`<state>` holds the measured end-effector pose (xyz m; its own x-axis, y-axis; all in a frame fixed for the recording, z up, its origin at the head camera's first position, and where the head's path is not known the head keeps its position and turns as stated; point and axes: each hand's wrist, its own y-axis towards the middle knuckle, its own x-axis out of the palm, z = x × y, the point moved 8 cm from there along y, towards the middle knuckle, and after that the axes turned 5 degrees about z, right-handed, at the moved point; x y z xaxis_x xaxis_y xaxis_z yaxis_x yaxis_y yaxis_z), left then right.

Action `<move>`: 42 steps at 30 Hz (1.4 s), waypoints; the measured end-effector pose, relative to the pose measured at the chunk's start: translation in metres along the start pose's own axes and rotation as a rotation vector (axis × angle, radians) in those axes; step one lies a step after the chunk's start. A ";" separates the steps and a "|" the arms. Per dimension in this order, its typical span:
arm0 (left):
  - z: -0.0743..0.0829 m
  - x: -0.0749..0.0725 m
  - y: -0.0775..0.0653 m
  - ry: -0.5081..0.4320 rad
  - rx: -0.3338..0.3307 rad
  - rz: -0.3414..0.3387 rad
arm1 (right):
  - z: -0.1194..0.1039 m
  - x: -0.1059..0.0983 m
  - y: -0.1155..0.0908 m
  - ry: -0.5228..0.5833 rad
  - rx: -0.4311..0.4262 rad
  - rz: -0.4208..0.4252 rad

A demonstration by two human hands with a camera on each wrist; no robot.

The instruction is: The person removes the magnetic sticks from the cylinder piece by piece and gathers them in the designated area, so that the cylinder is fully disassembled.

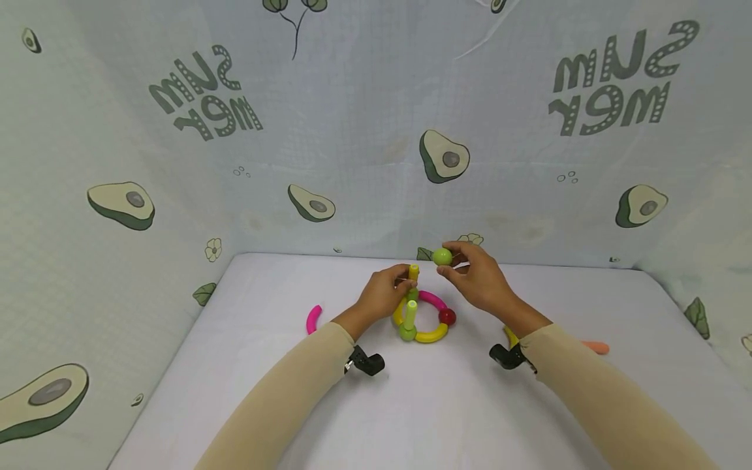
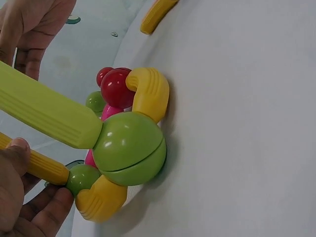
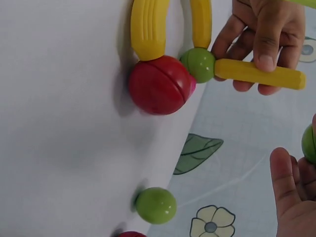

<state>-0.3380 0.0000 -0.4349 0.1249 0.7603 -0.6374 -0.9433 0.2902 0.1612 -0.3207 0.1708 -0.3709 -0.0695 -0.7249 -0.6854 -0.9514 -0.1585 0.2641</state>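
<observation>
My left hand (image 1: 384,292) grips an upright yellow stick (image 3: 261,74) between thumb and fingers. The stick's foot sits against a small green ball (image 2: 83,178) in a ring of curved pieces on the table. In my right hand (image 1: 476,274), a green ball (image 1: 442,256) is pinched by the fingertips, raised to the right of the stick's top. The ring has a pink curved piece (image 1: 433,299), a red ball (image 1: 447,316) and a yellow curved piece (image 1: 431,334). At its near side, a lime-green stick (image 1: 410,314) stands on another green ball (image 2: 129,148).
To the left lies a loose pink curved piece (image 1: 313,320). A yellow piece (image 1: 510,335) and an orange piece (image 1: 596,347) lie partly behind the right arm. A loose green ball (image 3: 155,205) and a red ball (image 3: 131,234) rest on the white table (image 1: 435,405).
</observation>
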 end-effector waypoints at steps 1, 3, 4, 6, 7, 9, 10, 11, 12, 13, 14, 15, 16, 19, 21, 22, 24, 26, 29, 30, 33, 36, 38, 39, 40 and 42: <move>0.000 0.000 0.000 0.000 -0.001 -0.001 | 0.003 -0.001 -0.001 -0.003 0.012 -0.002; 0.000 0.000 0.000 0.004 0.000 0.002 | 0.009 -0.004 -0.002 -0.009 0.030 -0.003; 0.000 -0.001 0.000 0.003 0.001 0.002 | 0.012 -0.005 -0.003 -0.012 0.038 -0.004; 0.000 -0.001 -0.001 0.003 0.002 0.001 | 0.017 -0.008 -0.004 -0.016 0.047 -0.002; 0.000 -0.001 -0.001 0.003 0.001 0.001 | 0.020 -0.009 -0.005 -0.019 0.052 -0.001; 0.000 -0.001 -0.001 0.002 -0.001 0.000 | 0.024 -0.012 -0.007 -0.025 0.054 0.000; 0.000 -0.001 -0.002 0.002 0.000 0.000 | 0.026 -0.013 -0.008 -0.028 0.053 0.000; 0.000 -0.002 -0.002 0.003 0.000 0.000 | 0.028 -0.015 -0.008 -0.031 0.051 0.002; 0.000 -0.002 -0.002 0.003 0.002 0.001 | 0.030 -0.016 -0.009 -0.034 0.050 0.004; 0.000 -0.002 -0.002 0.005 0.005 0.002 | 0.033 -0.018 -0.010 -0.040 0.049 0.007; 0.000 -0.002 -0.002 0.005 0.007 0.004 | 0.035 -0.020 -0.011 -0.045 0.045 0.011; 0.000 -0.002 -0.002 0.006 0.009 0.004 | 0.037 -0.021 -0.012 -0.051 0.046 0.015; 0.000 -0.002 -0.002 0.005 0.011 0.005 | 0.038 -0.023 -0.013 -0.060 0.045 0.017; 0.000 -0.002 -0.002 0.000 0.011 0.005 | 0.045 -0.026 -0.015 -0.082 0.060 0.017; 0.000 -0.002 -0.001 -0.001 0.008 0.004 | 0.049 -0.027 -0.018 -0.093 0.077 0.013; 0.000 -0.002 -0.001 0.000 0.007 0.004 | 0.051 -0.028 -0.019 -0.096 0.087 0.010; 0.000 -0.002 -0.001 0.001 0.007 0.001 | 0.056 -0.030 -0.021 -0.095 0.109 0.009; 0.001 -0.001 -0.001 0.006 0.008 -0.002 | 0.061 -0.033 -0.023 -0.095 0.125 0.010; 0.002 -0.001 0.000 0.013 0.010 -0.004 | 0.068 -0.035 -0.025 -0.097 0.140 0.008; 0.002 -0.001 0.000 0.014 0.009 -0.004 | 0.071 -0.036 -0.025 -0.100 0.143 0.006; 0.001 -0.001 0.000 0.018 0.008 -0.002 | 0.077 -0.039 -0.025 -0.114 0.144 0.002; 0.000 0.000 0.000 0.018 0.009 -0.004 | 0.083 -0.042 -0.026 -0.133 0.153 -0.001; 0.000 0.000 0.001 0.018 0.010 -0.006 | 0.086 -0.044 -0.027 -0.144 0.160 -0.005; 0.000 0.000 0.001 0.019 0.011 -0.007 | 0.087 -0.045 -0.027 -0.150 0.164 -0.008; 0.000 0.000 0.001 0.020 0.011 -0.007 | 0.089 -0.046 -0.028 -0.156 0.169 -0.011; 0.001 0.000 0.001 0.023 0.010 -0.008 | 0.093 -0.048 -0.029 -0.172 0.177 -0.015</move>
<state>-0.3385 0.0004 -0.4338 0.1256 0.7442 -0.6561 -0.9390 0.3025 0.1634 -0.3175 0.2721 -0.4091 -0.0901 -0.5960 -0.7979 -0.9894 -0.0377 0.1399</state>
